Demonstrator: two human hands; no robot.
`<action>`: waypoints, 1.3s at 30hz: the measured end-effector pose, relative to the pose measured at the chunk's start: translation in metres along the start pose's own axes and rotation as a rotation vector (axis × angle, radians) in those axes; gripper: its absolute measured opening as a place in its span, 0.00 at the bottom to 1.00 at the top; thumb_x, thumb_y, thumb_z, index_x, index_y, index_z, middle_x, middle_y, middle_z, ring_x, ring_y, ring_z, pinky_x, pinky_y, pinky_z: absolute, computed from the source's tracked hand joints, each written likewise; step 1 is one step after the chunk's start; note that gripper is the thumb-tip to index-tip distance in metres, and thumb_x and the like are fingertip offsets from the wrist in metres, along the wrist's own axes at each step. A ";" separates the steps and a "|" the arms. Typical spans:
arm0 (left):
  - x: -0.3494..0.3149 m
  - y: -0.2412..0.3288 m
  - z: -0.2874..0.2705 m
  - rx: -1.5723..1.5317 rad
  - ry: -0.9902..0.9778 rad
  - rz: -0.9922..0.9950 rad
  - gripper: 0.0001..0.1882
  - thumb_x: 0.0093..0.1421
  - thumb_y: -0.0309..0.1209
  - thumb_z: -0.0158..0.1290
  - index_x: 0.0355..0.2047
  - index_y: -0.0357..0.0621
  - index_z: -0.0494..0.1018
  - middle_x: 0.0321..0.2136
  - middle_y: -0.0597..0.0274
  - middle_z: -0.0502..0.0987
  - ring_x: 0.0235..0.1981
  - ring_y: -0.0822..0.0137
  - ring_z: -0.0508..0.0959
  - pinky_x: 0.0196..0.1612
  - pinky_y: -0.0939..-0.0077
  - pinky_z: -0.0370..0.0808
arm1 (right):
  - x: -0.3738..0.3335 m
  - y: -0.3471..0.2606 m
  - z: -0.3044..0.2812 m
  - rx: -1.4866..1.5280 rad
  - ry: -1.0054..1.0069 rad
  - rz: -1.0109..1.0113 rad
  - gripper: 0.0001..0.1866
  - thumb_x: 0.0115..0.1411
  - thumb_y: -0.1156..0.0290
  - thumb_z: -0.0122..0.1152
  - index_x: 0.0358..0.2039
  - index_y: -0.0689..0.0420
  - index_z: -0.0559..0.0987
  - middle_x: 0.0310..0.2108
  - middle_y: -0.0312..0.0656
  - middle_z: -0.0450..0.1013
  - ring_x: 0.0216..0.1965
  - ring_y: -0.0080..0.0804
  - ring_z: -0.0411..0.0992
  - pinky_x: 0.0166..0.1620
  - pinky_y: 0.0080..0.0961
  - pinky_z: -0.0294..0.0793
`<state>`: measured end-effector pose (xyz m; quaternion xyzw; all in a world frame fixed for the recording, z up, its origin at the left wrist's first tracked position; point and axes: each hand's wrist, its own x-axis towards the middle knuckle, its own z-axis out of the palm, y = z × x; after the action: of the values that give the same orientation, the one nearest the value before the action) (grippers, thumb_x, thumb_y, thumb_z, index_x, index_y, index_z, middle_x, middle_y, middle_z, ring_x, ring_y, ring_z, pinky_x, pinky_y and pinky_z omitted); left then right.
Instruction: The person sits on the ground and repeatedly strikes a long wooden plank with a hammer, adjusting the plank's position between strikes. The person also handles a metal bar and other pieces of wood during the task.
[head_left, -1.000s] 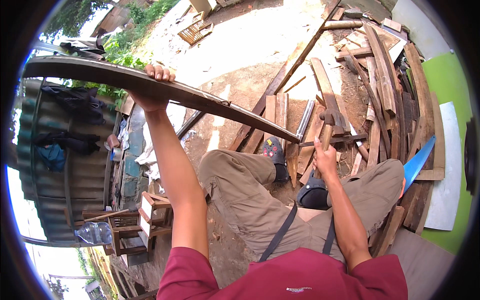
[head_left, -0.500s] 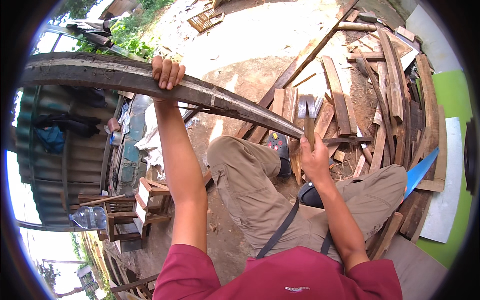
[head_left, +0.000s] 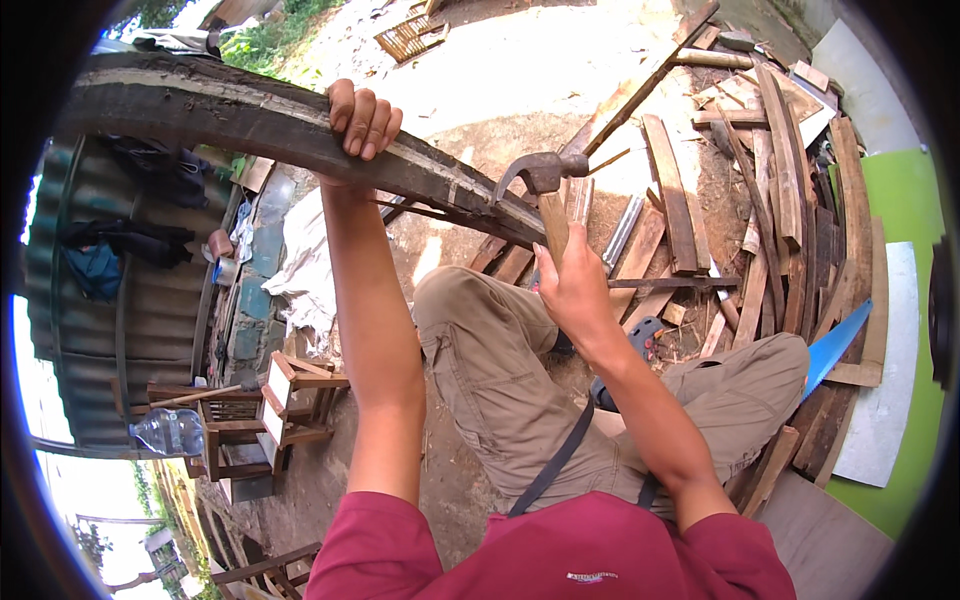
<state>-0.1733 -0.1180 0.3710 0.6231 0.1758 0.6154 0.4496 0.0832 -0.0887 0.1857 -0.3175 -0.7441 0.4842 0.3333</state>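
Head view: left hand [head_left: 362, 122] clasps dark curved plank [head_left: 250, 120], its left end cut off at rim; right hand [head_left: 568, 285] grips claw hammer [head_left: 545, 190], handle mostly hidden in fist

From here I can't see the far end of the dark curved plank [head_left: 250, 115]; it runs off into the black rim at upper left; my left hand [head_left: 362, 120] wraps over it, so the palm and thumb are hidden behind the wood; the lower handle of the claw hammer [head_left: 545, 195] vanishes inside my right hand [head_left: 570, 290]; whether its head touches the plank I can't tell; my knee covers part of the scrap boards [head_left: 760, 200]; the blue saw [head_left: 835, 345] shows only its blade end, the rest behind my leg; the plastic bottle [head_left: 168, 430] is too small to read.
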 end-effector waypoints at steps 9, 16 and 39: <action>0.010 -0.006 -0.010 0.032 0.014 -0.015 0.22 0.65 0.54 0.51 0.27 0.53 0.63 0.19 0.72 0.66 0.22 0.73 0.68 0.32 0.78 0.64 | 0.013 -0.026 -0.038 -0.179 -0.193 0.004 0.21 0.64 0.73 0.56 0.49 0.77 0.64 0.31 0.71 0.73 0.35 0.68 0.75 0.37 0.52 0.76; 0.028 -0.016 0.005 0.048 0.006 -0.026 0.28 0.60 0.63 0.53 0.28 0.52 0.60 0.22 0.71 0.65 0.26 0.72 0.68 0.35 0.77 0.63 | 0.021 -0.086 -0.074 -0.598 -0.269 -0.044 0.30 0.57 0.79 0.55 0.56 0.84 0.60 0.34 0.71 0.74 0.34 0.65 0.77 0.38 0.48 0.79; 0.037 -0.022 0.045 0.140 0.156 0.020 0.34 0.65 0.66 0.39 0.25 0.45 0.65 0.19 0.62 0.66 0.21 0.64 0.69 0.32 0.73 0.67 | 0.099 -0.050 -0.145 -0.392 -0.853 0.036 0.31 0.64 0.64 0.61 0.61 0.68 0.63 0.32 0.50 0.73 0.23 0.34 0.75 0.29 0.33 0.76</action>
<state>-0.1172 -0.0932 0.3840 0.6050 0.2466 0.6526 0.3839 0.1347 0.0476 0.2962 -0.1597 -0.8865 0.4275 -0.0769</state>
